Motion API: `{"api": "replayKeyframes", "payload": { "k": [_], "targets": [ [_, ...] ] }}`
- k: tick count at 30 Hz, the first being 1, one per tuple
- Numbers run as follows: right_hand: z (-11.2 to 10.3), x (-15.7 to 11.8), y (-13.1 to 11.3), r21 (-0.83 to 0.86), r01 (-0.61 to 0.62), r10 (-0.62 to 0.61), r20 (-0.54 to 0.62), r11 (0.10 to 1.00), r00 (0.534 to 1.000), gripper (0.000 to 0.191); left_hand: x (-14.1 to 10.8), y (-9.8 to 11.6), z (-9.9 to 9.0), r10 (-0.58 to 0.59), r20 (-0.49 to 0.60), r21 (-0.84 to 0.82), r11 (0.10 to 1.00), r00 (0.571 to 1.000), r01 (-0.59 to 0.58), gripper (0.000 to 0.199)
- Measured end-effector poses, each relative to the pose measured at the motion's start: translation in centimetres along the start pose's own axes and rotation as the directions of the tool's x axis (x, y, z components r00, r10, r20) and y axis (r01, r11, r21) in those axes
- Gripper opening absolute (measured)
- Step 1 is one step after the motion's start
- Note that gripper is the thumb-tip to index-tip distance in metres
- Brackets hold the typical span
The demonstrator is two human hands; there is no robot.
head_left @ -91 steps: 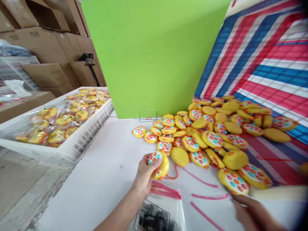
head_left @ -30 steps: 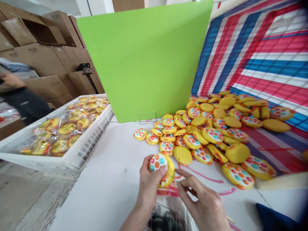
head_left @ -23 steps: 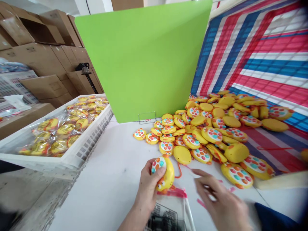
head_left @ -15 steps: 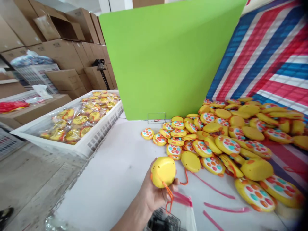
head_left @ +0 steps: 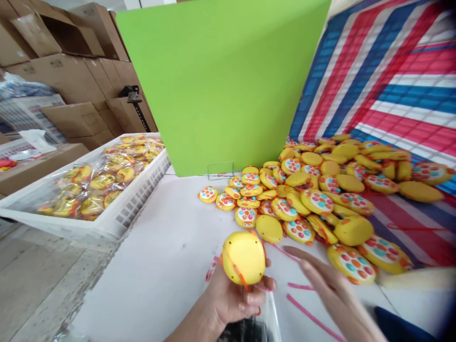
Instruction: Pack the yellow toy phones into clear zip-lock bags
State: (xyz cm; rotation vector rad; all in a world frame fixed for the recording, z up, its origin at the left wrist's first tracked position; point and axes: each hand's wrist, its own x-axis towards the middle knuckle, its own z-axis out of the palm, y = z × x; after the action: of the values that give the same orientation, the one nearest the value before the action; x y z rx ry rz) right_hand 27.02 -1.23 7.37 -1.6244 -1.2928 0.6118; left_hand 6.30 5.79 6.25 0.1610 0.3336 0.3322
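My left hand (head_left: 231, 297) is closed around a yellow toy (head_left: 244, 256), which sits tilted above my palm with its plain, rounded back towards me; a few small dark holes show in it. An orange cord (head_left: 243, 279) comes out of that back and runs down over my fingers. My right hand (head_left: 333, 289) is to the right of the held toy and apart from it, its fingers stretched out and blurred, so I can't tell whether they grip anything. Pink strips (head_left: 309, 313) lie on the bench (head_left: 160, 247) beside and under that right hand.

Below my left hand, partly covered by it, is a clear plastic bag (head_left: 273, 323) with something dark showing through. Just beyond the held toy starts a heap of similar toys (head_left: 317, 202), some showing coloured dots on white and others yellow backs, spreading away to the right onto a striped sheet (head_left: 356, 228). Straight ahead of my hands, a green board (head_left: 228, 85) stands upright behind the bench. Well to the left of my left hand is a white crate (head_left: 117, 221) of toys in clear wrapping, with cardboard boxes (head_left: 67, 80) stacked beyond it.
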Motion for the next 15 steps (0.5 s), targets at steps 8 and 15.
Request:
{"api": "replayKeyframes", "payload": {
  "k": [8,15],
  "targets": [
    [8.4,2.2,-3.8,0.646,-0.461,0.229,0.413,0.609,0.881,0.031,-3.6,1.9,-1.0,0.364,-0.357,0.488,0.858,0.86,-0.161,0.067],
    [8.0,3.0,-2.5,0.788,-0.564,0.345,0.472,0.247,0.811,0.027,-7.6,1.1,-6.5,0.895,0.011,0.989,-0.076,0.446,0.127,0.038]
  ]
}}
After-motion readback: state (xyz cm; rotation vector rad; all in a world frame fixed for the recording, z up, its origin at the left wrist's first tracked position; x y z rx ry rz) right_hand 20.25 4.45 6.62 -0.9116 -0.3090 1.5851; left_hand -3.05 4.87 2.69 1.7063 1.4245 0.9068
